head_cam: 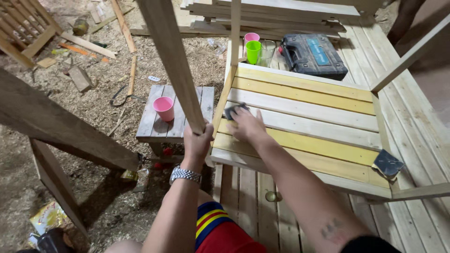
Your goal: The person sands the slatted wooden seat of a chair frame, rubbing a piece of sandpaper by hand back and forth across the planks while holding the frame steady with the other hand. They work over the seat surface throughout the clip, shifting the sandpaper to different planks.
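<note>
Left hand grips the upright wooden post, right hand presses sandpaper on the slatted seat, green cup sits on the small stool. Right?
Not quite. In the head view the cup on the small stool is pink; the green cup stands further back, beside the tool case. The rest holds: left hand grips the post, right hand presses sandpaper on the slatted seat.

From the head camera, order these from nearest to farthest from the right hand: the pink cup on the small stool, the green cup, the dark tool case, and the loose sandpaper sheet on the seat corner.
Measured from the right hand:
1. Pink cup, to its left on the small stool.
2. Green cup, straight beyond it.
3. Dark tool case, beyond and to the right.
4. Sandpaper sheet, far right on the seat corner.
</note>
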The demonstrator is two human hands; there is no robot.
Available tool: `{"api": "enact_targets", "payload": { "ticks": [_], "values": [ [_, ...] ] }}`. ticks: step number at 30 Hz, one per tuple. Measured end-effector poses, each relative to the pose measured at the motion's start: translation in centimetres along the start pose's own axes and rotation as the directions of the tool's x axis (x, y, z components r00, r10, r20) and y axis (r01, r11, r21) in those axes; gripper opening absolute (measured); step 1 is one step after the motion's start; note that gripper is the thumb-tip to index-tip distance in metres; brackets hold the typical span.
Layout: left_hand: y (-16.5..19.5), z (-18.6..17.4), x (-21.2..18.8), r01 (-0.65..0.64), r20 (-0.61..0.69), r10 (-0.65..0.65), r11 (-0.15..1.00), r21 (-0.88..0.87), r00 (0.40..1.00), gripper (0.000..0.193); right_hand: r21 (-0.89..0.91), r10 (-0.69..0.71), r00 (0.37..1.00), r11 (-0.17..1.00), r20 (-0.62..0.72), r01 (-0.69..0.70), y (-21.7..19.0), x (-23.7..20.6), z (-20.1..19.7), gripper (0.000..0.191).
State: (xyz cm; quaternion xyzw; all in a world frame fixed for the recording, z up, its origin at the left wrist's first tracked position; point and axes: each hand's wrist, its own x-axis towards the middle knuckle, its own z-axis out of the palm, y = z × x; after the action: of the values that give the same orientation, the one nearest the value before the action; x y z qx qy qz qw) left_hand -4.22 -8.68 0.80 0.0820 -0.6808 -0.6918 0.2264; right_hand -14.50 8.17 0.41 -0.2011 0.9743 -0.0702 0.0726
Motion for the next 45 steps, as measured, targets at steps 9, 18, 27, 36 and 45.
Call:
{"api": "enact_targets", "payload": {
  "ticks": [9, 18, 27, 36, 45],
  "values": [
    [0.0, -0.3, 0.0, -0.027, 0.026, 0.027, 1.000, 0.002, 0.999, 0.015, 0.048, 0.232, 0.944, 0.973, -0.235, -0.227, 9.6, -6.6, 2.8, 0.052],
    [2.9, -0.4, -1.1, 0.011, 0.056, -0.016, 0.995, 0.097, 0.998, 0.019, -0.116, 0.200, 0.964, 0.968, -0.174, -0.221, 8.1, -6.5, 3.4, 0.060],
    [2.5, 0.0, -1.0, -0.041, 0.033, 0.038, 0.994, 0.102, 0.999, 0.017, 0.067, 0.442, 0.804, 0.888, -0.397, -0.456, 18.3, -14.3, 1.0, 0.051],
    [0.0, 0.5, -0.5, -0.044, 0.014, 0.043, 0.997, 0.056, 0.999, 0.010, -0.257, 0.283, 0.905, 0.893, -0.316, -0.369, 9.9, -9.8, 1.8, 0.068],
    [1.5, 0.9, -0.9, -0.082, 0.055, 0.079, 0.995, 0.061, 0.995, 0.007, -0.166, 0.238, 0.871, 0.927, -0.430, -0.335, 20.2, -16.4, 1.9, 0.056]
  ]
}}
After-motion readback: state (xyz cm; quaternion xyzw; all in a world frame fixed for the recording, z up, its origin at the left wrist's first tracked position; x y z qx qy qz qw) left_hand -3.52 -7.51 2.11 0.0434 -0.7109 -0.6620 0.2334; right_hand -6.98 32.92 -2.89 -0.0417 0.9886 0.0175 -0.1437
